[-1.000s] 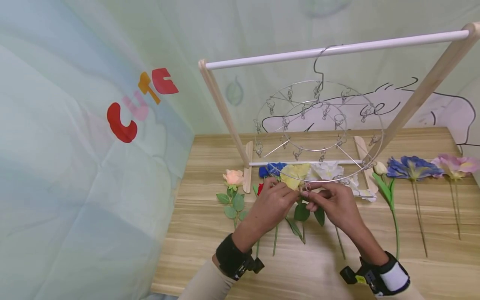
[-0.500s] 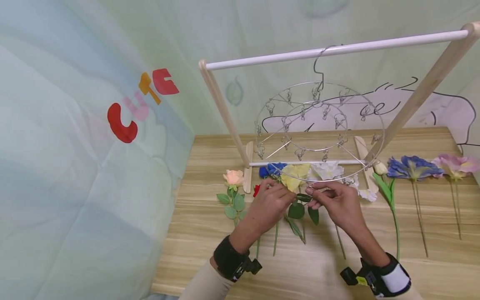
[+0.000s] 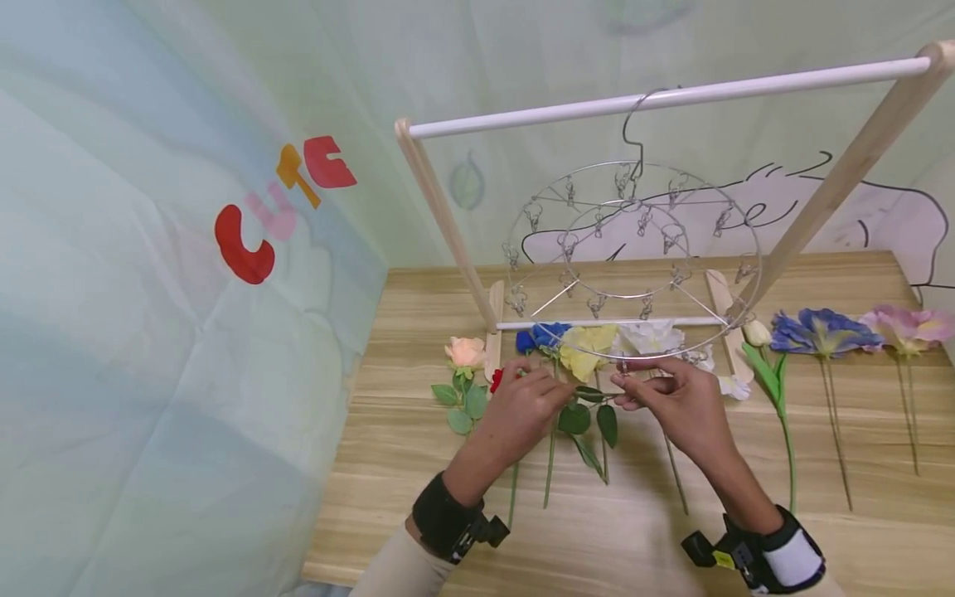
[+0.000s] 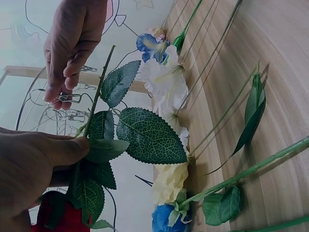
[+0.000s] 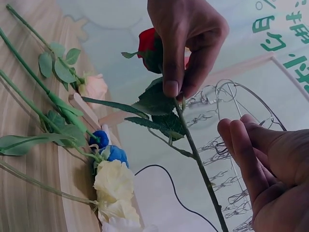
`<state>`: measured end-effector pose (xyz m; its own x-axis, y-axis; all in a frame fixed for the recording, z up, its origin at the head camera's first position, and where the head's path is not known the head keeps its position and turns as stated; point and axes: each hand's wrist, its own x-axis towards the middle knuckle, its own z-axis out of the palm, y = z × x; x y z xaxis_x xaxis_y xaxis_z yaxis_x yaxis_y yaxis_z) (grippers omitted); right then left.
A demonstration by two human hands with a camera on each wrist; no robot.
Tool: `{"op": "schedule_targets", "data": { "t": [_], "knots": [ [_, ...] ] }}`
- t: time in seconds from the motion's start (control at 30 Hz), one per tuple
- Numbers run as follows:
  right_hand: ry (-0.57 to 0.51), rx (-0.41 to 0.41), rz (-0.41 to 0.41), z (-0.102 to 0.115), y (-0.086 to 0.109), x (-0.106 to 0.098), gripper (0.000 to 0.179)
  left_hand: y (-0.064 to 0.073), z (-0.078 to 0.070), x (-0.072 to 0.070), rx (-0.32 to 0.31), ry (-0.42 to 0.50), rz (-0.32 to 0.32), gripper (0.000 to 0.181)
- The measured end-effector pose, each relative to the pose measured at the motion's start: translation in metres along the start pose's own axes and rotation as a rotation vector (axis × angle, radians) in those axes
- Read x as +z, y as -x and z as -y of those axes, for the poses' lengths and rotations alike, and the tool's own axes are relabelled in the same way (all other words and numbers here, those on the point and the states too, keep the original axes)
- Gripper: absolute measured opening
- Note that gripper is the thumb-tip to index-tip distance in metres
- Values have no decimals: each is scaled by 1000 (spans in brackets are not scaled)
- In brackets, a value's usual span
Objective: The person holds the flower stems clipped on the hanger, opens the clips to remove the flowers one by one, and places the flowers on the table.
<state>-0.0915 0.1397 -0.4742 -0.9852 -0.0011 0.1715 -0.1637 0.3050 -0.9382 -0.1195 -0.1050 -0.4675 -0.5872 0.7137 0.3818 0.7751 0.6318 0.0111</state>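
Note:
My left hand [image 3: 525, 410] pinches the green stem of a red rose [image 5: 148, 48] just below its bloom, between thumb and fingers. The stem lies sideways, its cut end pointing toward my right hand [image 3: 679, 406] in the head view. Dark green leaves [image 4: 149, 135] hang from it. At the front of a round wire hanger [image 3: 642, 149], my right hand pinches a small metal clip [image 4: 70, 98] between thumb and fingertips. In the left wrist view the stem passes close beside this clip.
The hanger hangs from the white bar [image 3: 522, 118] of a wooden rack, with several more clips round its rings. On the table [image 3: 403, 464] lie a peach rose [image 3: 466, 354], blue, yellow [image 3: 589, 348] and white flowers, a white tulip [image 3: 757, 334], and purple-blue and pink blooms [image 3: 906, 327].
My left hand has moved left with the rose, so more leaves and stem show between the hands. My right hand stays at the hanger's front, shifted slightly right.

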Motion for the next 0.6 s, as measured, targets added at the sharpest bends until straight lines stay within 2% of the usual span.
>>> {"op": "schedule_targets", "data": {
  "t": [0.2, 0.37, 0.6],
  "knots": [
    [16, -1, -6, -3, 1, 0, 26, 4, 2, -2, -1, -21, -2, 18],
    [32, -3, 2, -3, 2, 0, 29, 7, 4, -2, -3, 3, -10, 16],
    [56, 2, 26, -3, 4, -1, 31, 13, 10, -5, -1, 17, 6, 22]
  ]
}}
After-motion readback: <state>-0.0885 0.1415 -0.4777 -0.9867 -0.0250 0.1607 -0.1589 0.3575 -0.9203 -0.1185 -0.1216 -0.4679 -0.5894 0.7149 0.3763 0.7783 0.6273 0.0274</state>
